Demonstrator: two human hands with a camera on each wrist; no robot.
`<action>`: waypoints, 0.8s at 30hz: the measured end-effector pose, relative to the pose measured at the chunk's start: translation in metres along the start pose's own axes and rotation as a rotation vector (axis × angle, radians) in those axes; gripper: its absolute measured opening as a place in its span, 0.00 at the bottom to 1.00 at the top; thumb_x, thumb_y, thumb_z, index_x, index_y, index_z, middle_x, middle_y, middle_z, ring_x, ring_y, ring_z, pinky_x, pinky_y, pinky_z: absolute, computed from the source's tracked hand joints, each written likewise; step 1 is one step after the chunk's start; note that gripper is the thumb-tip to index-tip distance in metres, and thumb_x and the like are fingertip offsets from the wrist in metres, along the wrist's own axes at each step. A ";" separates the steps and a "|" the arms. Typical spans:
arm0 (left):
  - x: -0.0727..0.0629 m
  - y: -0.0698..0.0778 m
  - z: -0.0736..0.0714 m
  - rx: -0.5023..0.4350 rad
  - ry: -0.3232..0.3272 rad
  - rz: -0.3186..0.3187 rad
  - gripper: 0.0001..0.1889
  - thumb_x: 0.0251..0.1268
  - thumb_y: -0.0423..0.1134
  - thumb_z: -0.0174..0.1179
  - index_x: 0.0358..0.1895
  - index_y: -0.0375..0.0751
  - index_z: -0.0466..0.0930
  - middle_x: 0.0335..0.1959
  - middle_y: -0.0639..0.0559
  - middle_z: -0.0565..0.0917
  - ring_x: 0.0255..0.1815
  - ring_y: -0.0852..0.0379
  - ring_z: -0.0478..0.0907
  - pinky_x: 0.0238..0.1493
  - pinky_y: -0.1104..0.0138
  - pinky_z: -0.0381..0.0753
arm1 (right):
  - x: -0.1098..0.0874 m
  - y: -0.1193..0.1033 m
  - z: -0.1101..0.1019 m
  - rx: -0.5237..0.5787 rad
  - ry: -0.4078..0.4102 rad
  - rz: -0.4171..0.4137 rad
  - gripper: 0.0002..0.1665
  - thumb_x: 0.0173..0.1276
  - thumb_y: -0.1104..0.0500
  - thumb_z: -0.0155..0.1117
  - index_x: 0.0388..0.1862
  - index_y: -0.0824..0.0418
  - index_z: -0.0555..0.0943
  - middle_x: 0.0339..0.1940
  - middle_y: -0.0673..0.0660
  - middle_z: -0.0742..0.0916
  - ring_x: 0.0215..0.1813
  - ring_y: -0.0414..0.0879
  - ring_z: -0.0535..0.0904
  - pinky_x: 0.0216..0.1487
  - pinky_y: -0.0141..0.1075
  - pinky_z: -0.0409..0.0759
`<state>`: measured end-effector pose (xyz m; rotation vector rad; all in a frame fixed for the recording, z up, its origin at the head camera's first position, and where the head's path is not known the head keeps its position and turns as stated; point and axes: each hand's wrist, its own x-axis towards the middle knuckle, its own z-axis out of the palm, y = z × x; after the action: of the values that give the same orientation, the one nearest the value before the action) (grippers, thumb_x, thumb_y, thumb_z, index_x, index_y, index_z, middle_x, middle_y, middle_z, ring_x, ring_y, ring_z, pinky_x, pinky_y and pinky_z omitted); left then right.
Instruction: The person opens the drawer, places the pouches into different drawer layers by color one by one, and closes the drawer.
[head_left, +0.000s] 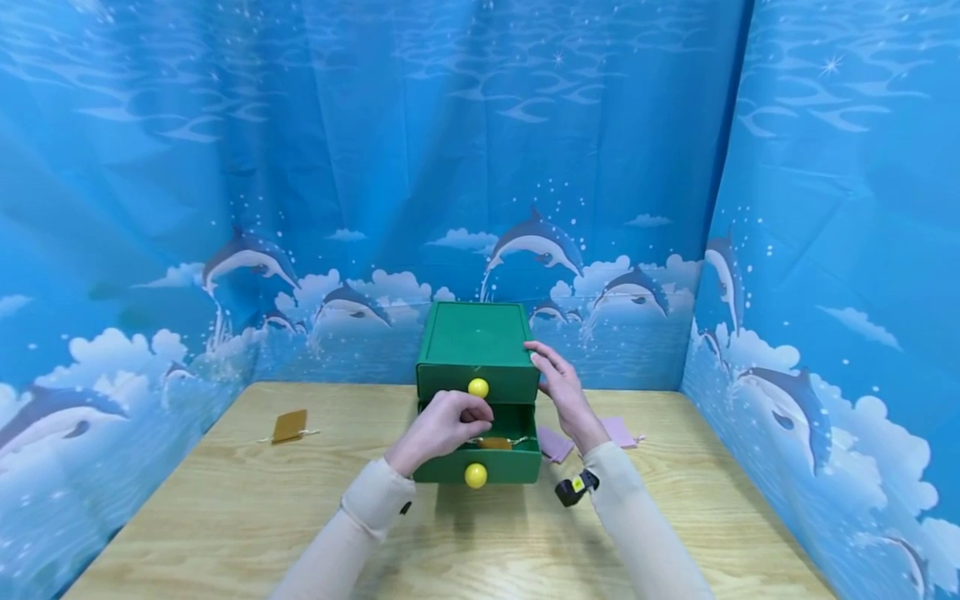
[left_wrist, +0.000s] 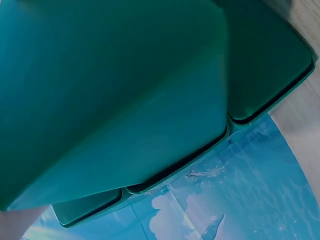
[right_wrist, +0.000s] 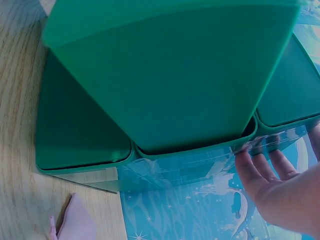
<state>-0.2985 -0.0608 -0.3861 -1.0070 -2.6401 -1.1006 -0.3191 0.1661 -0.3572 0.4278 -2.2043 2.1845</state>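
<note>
Green cabinet (head_left: 480, 333) is blocked low down, head view, by its pulled-out drawer (head_left: 517, 468). Right grip (head_left: 566, 396): fingers extended, cabinet side touched. Left grip (head_left: 452, 423): fingers curled, pinch can't be confirmed. Brown pouch (head_left: 495, 444) in drawer, partly hidden by drawer front.

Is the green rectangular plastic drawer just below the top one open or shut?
Open. In the head view, the green rectangular drawer juts out from the boxy green cabinet, and a brown drawstring pouch shows inside.
</note>
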 end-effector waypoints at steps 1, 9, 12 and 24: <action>0.000 0.000 0.000 -0.006 0.007 0.003 0.05 0.65 0.36 0.65 0.41 0.42 0.87 0.34 0.58 0.87 0.33 0.65 0.81 0.39 0.72 0.82 | 0.000 0.000 0.000 0.001 0.001 0.000 0.26 0.81 0.52 0.46 0.73 0.59 0.67 0.79 0.56 0.62 0.78 0.55 0.58 0.74 0.59 0.59; -0.006 -0.003 -0.004 -0.063 0.094 0.042 0.06 0.66 0.39 0.65 0.38 0.42 0.88 0.31 0.59 0.86 0.30 0.65 0.79 0.37 0.71 0.82 | 0.000 -0.001 0.002 -0.006 -0.002 -0.002 0.26 0.81 0.52 0.45 0.73 0.59 0.66 0.79 0.56 0.61 0.77 0.56 0.59 0.74 0.59 0.59; -0.009 -0.004 -0.006 -0.096 0.142 0.046 0.05 0.65 0.39 0.65 0.38 0.42 0.88 0.31 0.59 0.86 0.29 0.64 0.78 0.36 0.70 0.82 | 0.000 -0.001 0.002 -0.004 -0.005 -0.001 0.26 0.81 0.52 0.45 0.73 0.59 0.66 0.79 0.56 0.61 0.77 0.56 0.58 0.74 0.59 0.59; -0.025 -0.021 -0.017 -0.328 0.273 -0.066 0.08 0.66 0.41 0.64 0.40 0.40 0.86 0.31 0.41 0.86 0.29 0.45 0.82 0.28 0.67 0.81 | 0.016 0.023 -0.007 0.004 0.018 -0.013 0.27 0.80 0.47 0.47 0.72 0.54 0.68 0.78 0.52 0.64 0.76 0.53 0.62 0.74 0.57 0.61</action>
<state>-0.2946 -0.0961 -0.3949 -0.7514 -2.3390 -1.5979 -0.3406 0.1696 -0.3768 0.4195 -2.1820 2.1774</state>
